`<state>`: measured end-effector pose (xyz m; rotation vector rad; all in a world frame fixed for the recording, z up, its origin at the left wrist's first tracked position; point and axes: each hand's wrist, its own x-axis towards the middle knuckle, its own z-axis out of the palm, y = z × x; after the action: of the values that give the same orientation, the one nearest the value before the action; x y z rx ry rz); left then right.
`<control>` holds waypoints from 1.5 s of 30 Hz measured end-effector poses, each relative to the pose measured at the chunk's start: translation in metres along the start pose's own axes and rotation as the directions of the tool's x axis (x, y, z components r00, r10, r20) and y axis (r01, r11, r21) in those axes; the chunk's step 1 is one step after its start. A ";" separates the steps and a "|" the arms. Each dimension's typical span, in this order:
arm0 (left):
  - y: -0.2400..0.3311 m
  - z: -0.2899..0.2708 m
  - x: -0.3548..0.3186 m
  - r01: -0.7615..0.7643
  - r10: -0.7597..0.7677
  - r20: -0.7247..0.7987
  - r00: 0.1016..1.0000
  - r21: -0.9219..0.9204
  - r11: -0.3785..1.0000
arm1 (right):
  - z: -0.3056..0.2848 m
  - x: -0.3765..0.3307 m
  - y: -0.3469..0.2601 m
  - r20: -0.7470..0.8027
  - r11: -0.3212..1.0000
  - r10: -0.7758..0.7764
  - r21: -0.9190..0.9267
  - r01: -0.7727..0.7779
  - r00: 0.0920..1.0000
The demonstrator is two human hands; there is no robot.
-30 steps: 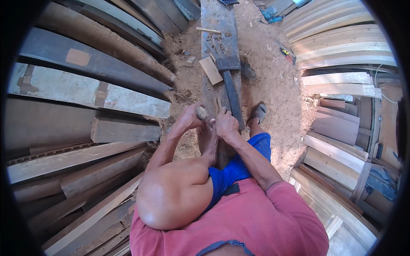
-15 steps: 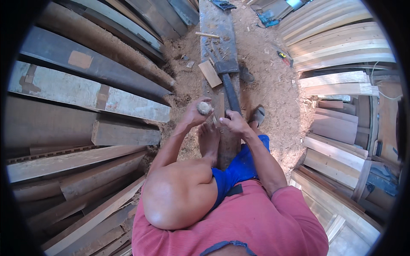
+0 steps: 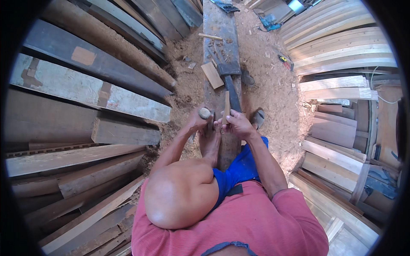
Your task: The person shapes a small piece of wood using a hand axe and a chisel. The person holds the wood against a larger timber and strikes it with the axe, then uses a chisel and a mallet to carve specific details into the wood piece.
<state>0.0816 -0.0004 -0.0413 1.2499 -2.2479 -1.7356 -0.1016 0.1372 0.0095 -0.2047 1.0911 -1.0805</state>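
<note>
My left hand (image 3: 197, 119) is closed round a chisel (image 3: 205, 113), seen mostly from the round, pale end of its handle; the blade is largely hidden below the fist. A narrow strip of wood (image 3: 226, 102) is pinched between the thumb and fingers of my right hand (image 3: 237, 124), pointing away from me. Both hands are close together over the long plank bench (image 3: 231, 147). Just beyond them a dark mallet (image 3: 229, 69) lies on the bench, its handle running toward my right hand. Beside its head rests a small flat wood block (image 3: 212, 76).
My bare foot (image 3: 209, 145) presses on the bench by the left hand. Boards (image 3: 85, 85) are stacked at left, paler timber (image 3: 341, 49) at right. Sawdust and shavings cover the floor (image 3: 269, 85). A teal power tool (image 3: 270, 22) lies far right, a sandal (image 3: 257, 118) nearer.
My right hand has shifted the wood strip a little to the right and lifted it clear of the bench. My left hand has dropped slightly toward my foot, still gripping the chisel.
</note>
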 end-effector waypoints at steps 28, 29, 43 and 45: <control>0.044 -0.084 -0.027 -0.110 0.026 -0.186 0.982 -0.458 0.882 | 0.049 0.044 0.037 -0.001 -0.111 -0.317 -0.993 -0.038 0.948; 0.045 -0.085 -0.029 -0.106 0.021 -0.187 0.982 -0.457 0.883 | 0.037 0.052 0.037 -0.008 0.053 -0.368 -0.999 0.012 0.930; 0.024 -0.052 0.001 0.019 -0.085 -0.206 0.975 -0.305 0.952 | 0.043 0.020 -0.018 0.077 0.081 -0.522 -0.987 0.139 0.849; 0.019 -0.043 0.007 0.017 -0.075 -0.194 0.978 -0.285 0.958 | 0.046 0.020 -0.005 0.043 0.105 -0.354 -0.991 0.085 0.934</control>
<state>0.0868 -0.0378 -0.0128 1.3526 -1.7998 -1.7743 -0.0671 0.1030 0.0233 -1.4490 1.9256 -0.4006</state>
